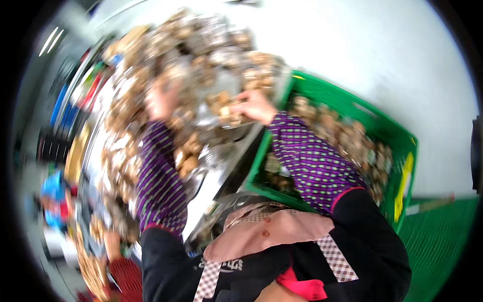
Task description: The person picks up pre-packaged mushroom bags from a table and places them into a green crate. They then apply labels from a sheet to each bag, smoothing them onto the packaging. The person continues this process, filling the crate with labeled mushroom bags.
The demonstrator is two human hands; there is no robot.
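Motion blur softens much of the view. My right hand (256, 107) reaches in from the right, its fingertips at a clear plastic bag of brown mushrooms (231, 117). Thumb and fingers meet pale pieces there, but blur hides whether they grip. Farther left, my left hand (164, 99) is over a large heap of bagged mushrooms (126, 109), strongly blurred; I cannot make out what its fingers hold. Another filled bag (260, 71) lies just beyond my right hand. Patterned purple sleeves cover both forearms.
A green plastic crate (409, 154) with loose brown mushrooms (339, 132) stands under my right forearm. Its rim is beside the metal work surface (205, 200). At lower left, a co-worker's hand (112, 241) and red sleeve show. Another person in blue (53, 185) is farther off.
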